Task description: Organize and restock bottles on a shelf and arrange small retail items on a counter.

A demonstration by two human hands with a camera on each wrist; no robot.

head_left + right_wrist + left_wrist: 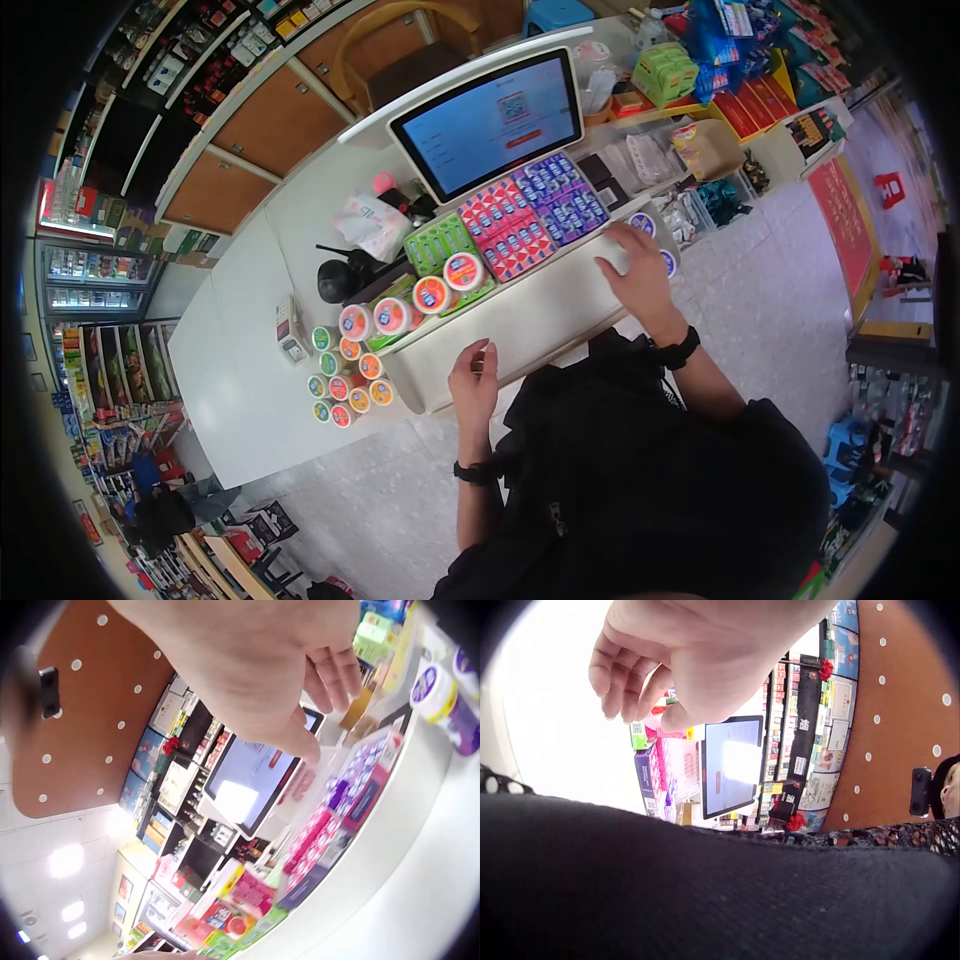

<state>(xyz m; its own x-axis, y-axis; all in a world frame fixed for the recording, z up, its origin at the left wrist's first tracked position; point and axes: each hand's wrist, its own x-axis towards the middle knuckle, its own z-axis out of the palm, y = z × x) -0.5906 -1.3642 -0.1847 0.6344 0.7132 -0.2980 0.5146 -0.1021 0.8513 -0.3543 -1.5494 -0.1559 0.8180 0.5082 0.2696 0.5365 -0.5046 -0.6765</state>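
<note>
My left hand (473,385) hovers over the near left part of the white counter ledge (520,318), fingers loosely bent around nothing. Farther right, my right hand (640,280) reaches over the ledge's right end with its fingers spread and relaxed. Beside it stand purple-lidded gum tubs (442,701), apart from the fingers in the right wrist view. Behind the ledge sit pink-and-red gum packs (503,225), purple packs (560,195) and green packs (440,243). Several round-lidded tubs (432,294) line the left part, and more tubs (340,387) stand in a cluster beyond.
A lit touchscreen (490,125) rises behind the gum packs. A black scanner (340,280), a tissue pack (370,222) and a card terminal (291,330) are on the white counter (225,350). Bins of small goods (720,200) stand at the right.
</note>
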